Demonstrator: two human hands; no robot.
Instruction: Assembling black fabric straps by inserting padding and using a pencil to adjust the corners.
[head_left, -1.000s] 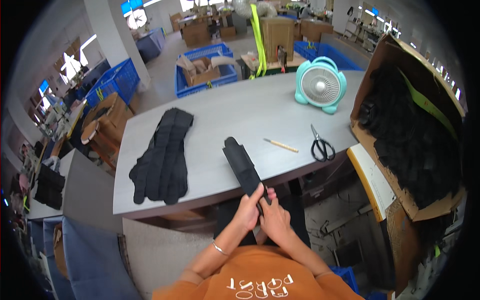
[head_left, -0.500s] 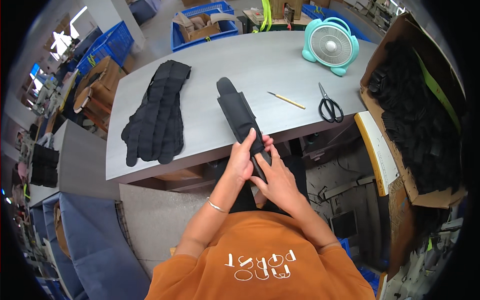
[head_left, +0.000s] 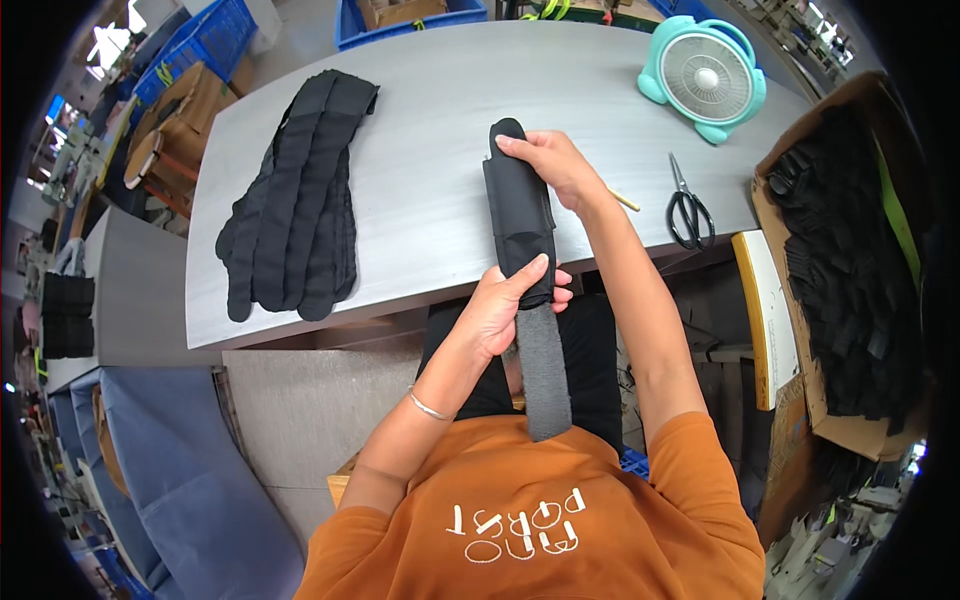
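Item: my left hand (head_left: 505,305) and right hand (head_left: 545,160) pinching soft, limp black strap (head_left: 518,215), ends at twelve and six o'clock, best held there.

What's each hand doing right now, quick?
Left hand: closed on the near part of the black fabric strap, at the table's edge.
Right hand: grips the strap's far end on the grey table.

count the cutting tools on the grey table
1: a pair of black-handled scissors lies at the table's right end, just in front of the teal fan and right of the right hand. None other shows, though the hands could hide something small.
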